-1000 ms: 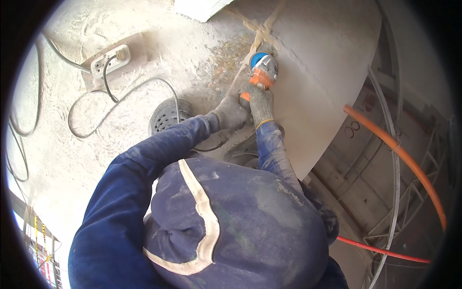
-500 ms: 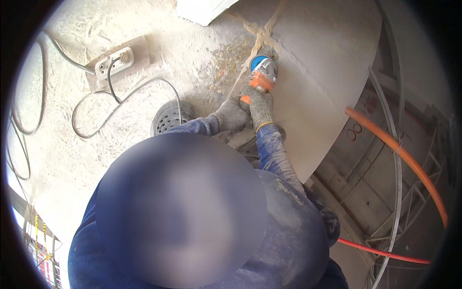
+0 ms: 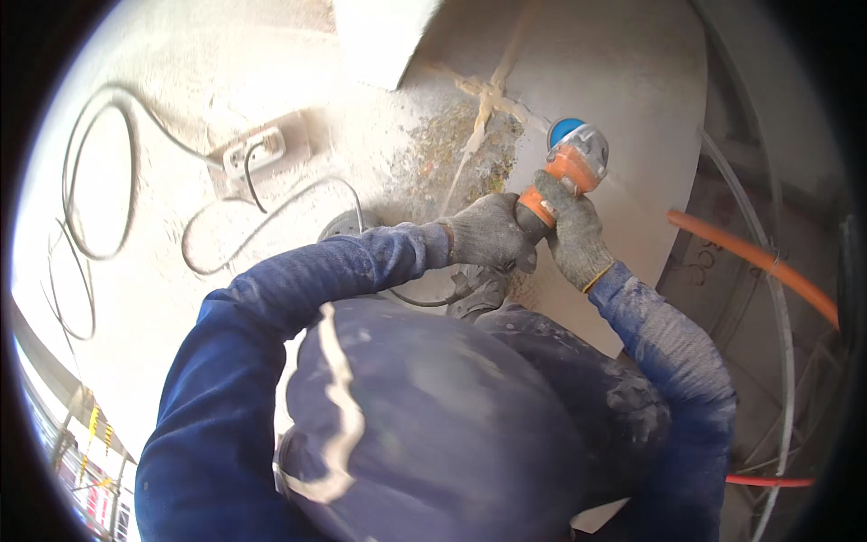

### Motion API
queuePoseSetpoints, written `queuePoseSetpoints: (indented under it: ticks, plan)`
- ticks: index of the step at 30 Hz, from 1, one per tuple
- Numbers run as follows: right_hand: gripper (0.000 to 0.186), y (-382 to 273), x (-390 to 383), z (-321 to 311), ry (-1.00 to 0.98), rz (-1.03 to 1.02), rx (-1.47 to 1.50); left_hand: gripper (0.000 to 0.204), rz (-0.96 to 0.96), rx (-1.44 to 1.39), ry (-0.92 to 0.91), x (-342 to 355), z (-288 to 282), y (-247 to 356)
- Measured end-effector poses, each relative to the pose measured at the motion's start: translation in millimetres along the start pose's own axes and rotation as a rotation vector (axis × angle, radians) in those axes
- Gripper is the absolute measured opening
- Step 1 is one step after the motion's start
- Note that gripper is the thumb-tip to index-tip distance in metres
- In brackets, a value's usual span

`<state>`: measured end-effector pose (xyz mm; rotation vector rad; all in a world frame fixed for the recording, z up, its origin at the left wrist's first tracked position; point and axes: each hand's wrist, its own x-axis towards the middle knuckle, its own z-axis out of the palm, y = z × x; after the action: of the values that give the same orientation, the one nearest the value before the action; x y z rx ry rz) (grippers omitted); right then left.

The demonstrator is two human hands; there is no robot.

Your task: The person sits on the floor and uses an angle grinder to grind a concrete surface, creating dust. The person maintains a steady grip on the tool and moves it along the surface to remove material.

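Note:
An orange-and-grey angle grinder (image 3: pixel 571 170) with a blue disc (image 3: pixel 564 132) is in both my hands. My left hand (image 3: pixel 492 233), in a dusty grey knit glove, wraps round the rear end of its body. Higher up, near the head, my right hand (image 3: pixel 575 233) grips the orange housing; its glove has a yellow cuff edge. The disc is over the smooth grey surface (image 3: pixel 632 81), just right of a tan filler seam (image 3: pixel 490 98) that forms a cross. Whether the disc touches the surface I cannot tell.
A white power strip (image 3: pixel 254 154) with a plugged-in cable (image 3: pixel 217 262) lies at left. One shoe (image 3: pixel 348 226) shows beside my left forearm. A white panel (image 3: pixel 379 36) stands at the top. Beyond the surface's right edge run an orange pipe (image 3: pixel 759 262) and a red one (image 3: pixel 768 481).
The grinder and both hands have moved right, taking the disc off the seam onto the grey surface beside it. My forearms have spread apart, and the view has shifted.

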<state>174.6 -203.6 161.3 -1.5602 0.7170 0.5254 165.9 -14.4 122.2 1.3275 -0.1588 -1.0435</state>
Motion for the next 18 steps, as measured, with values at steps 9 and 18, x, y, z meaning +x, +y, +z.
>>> queuePoseSetpoints:
  ticks: [9, 18]
  plan:
    - [0.044, 19.6, 20.7, 52.0, -0.156, -0.281, 0.811, 0.065, -0.216, 0.435, -0.119, -14.4, -50.0, 95.3]
    - [0.052, 51.8, 43.3, 27.5, 0.085, -0.045, 0.609, 0.053, -0.319, 0.281, -0.022, 37.5, -22.8, 29.0]
